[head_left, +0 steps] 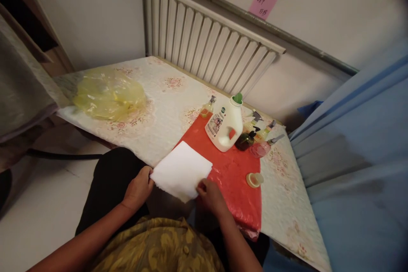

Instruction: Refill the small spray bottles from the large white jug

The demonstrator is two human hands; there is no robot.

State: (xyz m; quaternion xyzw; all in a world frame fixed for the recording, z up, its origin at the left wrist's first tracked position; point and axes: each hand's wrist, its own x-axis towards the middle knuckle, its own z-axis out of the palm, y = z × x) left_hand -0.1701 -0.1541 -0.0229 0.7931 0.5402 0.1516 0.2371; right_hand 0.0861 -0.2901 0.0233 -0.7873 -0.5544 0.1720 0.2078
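Pale floral cloth [165,110] spreads ahead of both hands; glossy red plastic-wrapped slab [236,178] on it, beside and ahead of right hand [210,193]. Crumpled translucent yellow plastic bag [110,93] ahead-left of left hand [139,187]. White rough-edged paper-like sheet [181,170] sits between the hands, over slab's near-left edge: left pinches its left corner, right has curled fingers at its near-right edge, exact grip unclear. Looks like a two-handed hold/align step; handling calls for light, even tension. White plastic handled jug [223,125] ahead of right hand, round pale cap [254,179] to its right.
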